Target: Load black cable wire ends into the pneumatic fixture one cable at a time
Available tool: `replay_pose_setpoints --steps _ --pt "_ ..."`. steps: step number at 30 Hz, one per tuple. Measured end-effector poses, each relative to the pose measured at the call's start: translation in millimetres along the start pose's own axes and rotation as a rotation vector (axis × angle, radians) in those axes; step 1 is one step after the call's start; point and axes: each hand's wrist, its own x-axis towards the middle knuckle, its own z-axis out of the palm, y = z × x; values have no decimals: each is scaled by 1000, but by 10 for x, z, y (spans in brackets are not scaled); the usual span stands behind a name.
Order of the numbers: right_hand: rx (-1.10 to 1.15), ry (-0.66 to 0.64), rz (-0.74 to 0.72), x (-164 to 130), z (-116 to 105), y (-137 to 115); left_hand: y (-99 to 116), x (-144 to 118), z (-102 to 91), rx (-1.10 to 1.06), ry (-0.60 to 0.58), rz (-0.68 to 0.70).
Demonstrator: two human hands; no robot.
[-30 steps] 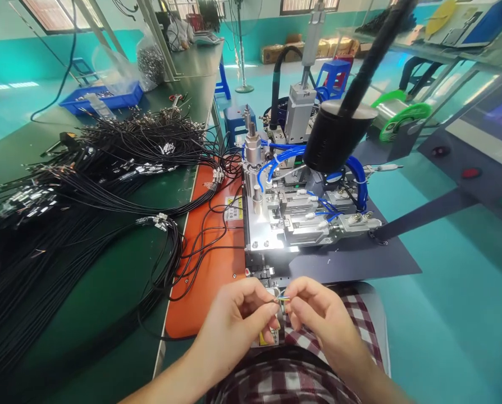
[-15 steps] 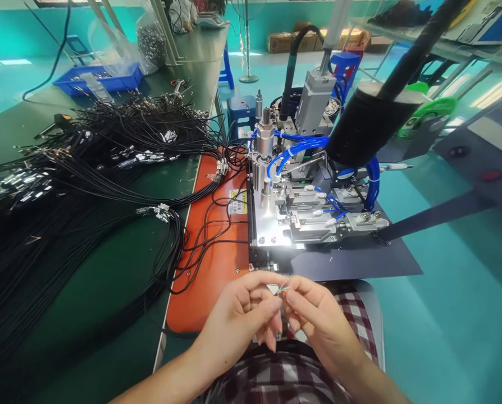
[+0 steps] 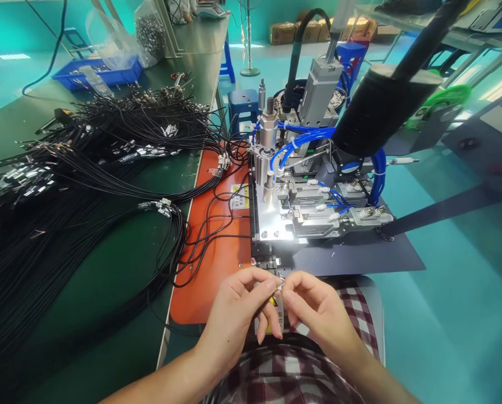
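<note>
- While both hands meet low at centre, just in front of the machine [image 3: 314, 219], left hand [image 3: 238, 314] and right hand [image 3: 318, 314] pinch one tiny metal-tipped wire end [image 3: 280, 286] between them.
- L hand: thumb + forefinger closed on the wire end from the left, other fingers curled loosely under.
- R hand: thumb + forefinger closed on the same piece from the right; fingertips of both hands nearly touching.
- Wire end sits right at the fingertips, above the person's checked lap, near the edge of the orange mat [image 3: 211, 264]. Too small to tell its colours or exact shape.
- Handling, my guess: v. light, thin, floppy along its length, stiff only at the metal tip. Strands prob. fragile – easy to bend or fray. Small + smooth, so could slip.
- Best hold: pinch close behind the tip w/ fingertip pads, light pressure, not on bare strands.
- Around: big heap of black cables [image 3: 65, 185] w/ metal ends on the green bench [image 3: 108, 314] to the left; a few cables loop onto the mat.
- Machine has blue air hoses [image 3: 295, 147] and a black lamp hood [image 3: 379, 115] over it; blue tray [image 3: 103, 76] at far end of bench.
</note>
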Motion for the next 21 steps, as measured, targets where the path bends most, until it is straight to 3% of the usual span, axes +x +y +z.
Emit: replay_pose_setpoints --steps 5,13,21 --pt "-114 44 22 13 22 25 -14 -35 30 66 80 104" --pt "-221 80 -76 -8 16 93 21 4 -22 97 50 10" --pt "-176 68 -27 69 -61 37 16 46 -66 81 47 -56"
